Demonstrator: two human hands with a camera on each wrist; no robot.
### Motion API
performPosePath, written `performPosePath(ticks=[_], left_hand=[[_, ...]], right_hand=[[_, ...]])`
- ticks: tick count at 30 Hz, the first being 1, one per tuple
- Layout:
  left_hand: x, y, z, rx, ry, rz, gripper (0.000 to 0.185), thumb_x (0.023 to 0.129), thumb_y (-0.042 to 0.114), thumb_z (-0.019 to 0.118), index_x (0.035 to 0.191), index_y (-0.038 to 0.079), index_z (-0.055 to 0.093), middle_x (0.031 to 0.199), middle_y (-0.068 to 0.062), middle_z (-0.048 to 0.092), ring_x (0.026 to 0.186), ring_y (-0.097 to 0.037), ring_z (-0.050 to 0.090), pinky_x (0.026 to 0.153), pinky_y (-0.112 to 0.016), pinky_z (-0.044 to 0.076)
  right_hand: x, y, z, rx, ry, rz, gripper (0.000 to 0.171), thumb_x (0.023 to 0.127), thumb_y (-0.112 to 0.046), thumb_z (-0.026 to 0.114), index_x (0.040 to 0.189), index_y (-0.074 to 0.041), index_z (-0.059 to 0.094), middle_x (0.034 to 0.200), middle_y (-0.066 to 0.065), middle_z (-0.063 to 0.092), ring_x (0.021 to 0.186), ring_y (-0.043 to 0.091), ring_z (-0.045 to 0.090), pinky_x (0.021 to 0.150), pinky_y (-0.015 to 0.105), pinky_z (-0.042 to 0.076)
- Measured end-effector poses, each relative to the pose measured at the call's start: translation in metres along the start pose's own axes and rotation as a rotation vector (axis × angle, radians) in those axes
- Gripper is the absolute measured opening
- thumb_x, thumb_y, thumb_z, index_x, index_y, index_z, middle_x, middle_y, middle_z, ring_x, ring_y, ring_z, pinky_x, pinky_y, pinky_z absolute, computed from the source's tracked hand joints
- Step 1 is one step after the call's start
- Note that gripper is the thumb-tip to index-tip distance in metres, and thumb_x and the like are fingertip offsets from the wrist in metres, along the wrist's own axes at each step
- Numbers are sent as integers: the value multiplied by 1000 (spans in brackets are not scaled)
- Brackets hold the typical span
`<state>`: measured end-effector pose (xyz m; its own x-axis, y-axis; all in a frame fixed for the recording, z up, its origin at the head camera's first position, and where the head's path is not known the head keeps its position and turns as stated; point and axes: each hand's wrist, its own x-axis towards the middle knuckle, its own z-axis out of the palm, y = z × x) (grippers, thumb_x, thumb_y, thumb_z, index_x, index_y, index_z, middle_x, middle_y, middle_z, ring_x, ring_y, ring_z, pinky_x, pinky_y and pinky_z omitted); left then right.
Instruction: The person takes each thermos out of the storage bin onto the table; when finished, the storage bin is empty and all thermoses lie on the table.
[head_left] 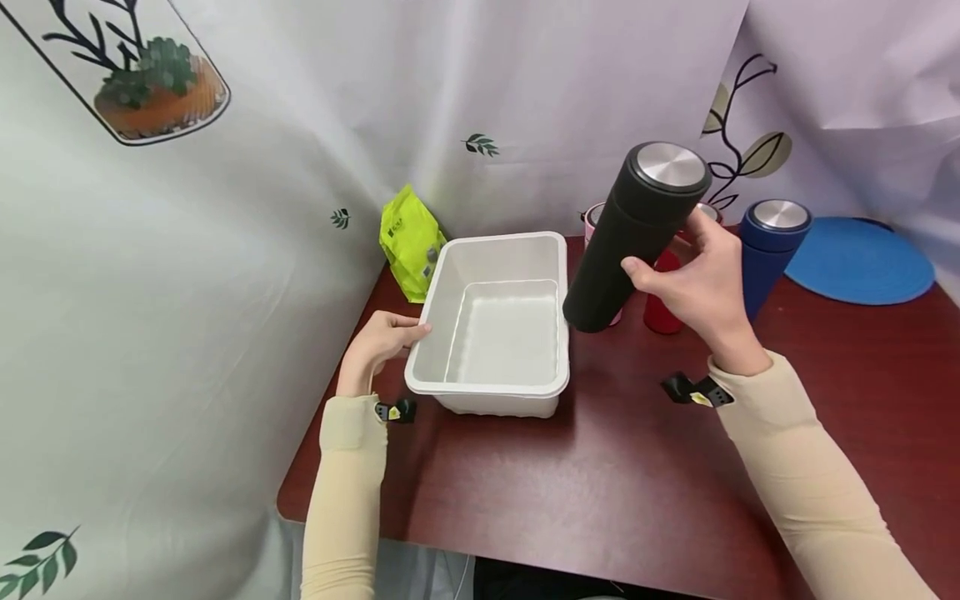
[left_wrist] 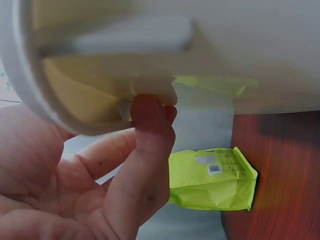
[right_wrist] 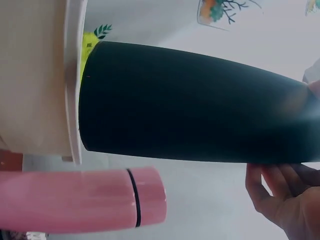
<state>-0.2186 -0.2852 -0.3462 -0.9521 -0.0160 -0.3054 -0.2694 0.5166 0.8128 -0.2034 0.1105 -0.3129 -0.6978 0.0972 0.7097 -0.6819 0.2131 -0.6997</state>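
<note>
While the left hand [head_left: 378, 340] grips the near-left rim of the white tub [head_left: 501, 323] on the desk [head_left: 600, 475], the right hand [head_left: 701, 279] holds the black flask [head_left: 633, 237] — tilted, lifted just beside the tub's right edge.

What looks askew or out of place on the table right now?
Only the black flask is off upright: the right hand holds it tilted, base beside the white tub's right rim. The left hand holds the tub's left rim. The tub is empty, with nothing spilled or damaged. The other flasks stand upright.
</note>
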Motion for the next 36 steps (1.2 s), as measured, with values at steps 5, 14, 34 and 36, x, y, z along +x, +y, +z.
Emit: performPosePath(ticks=[5, 14, 34, 36], left_hand=[[-1, 1, -2, -8, 0, 8, 43, 94, 20, 65, 129, -6, 60, 123, -25, 64, 98, -28, 69, 84, -39, 59], [-1, 4, -2, -8, -10, 23, 42, 95, 20, 65, 128, -6, 60, 122, -25, 64, 95, -25, 69, 85, -41, 59], [0, -3, 1, -11, -6, 3, 42, 94, 19, 66, 128, -5, 61, 120, -24, 66, 93, -25, 70, 83, -39, 60], [0, -2, 1, -11, -9, 12, 42, 94, 18, 65, 128, -6, 61, 118, -24, 66, 94, -26, 70, 82, -40, 60]], right_hand=[[-3, 4, -8, -25, 6, 16, 56, 71, 3, 80, 124, -6, 65, 110, -5, 68, 97, 12, 63, 89, 18, 54], [-16, 13, -20, -104, 6, 63, 57, 71, 1, 81, 124, -10, 66, 110, -10, 67, 97, 10, 62, 90, 15, 52], [-42, 31, -42, -238, 21, 141, 57, 69, -2, 84, 122, -12, 67, 104, -21, 64, 89, 1, 61, 79, 7, 49], [-44, 32, -45, -250, 24, 150, 58, 68, -3, 85, 123, -14, 67, 105, -22, 64, 92, 0, 61, 80, 6, 48]])
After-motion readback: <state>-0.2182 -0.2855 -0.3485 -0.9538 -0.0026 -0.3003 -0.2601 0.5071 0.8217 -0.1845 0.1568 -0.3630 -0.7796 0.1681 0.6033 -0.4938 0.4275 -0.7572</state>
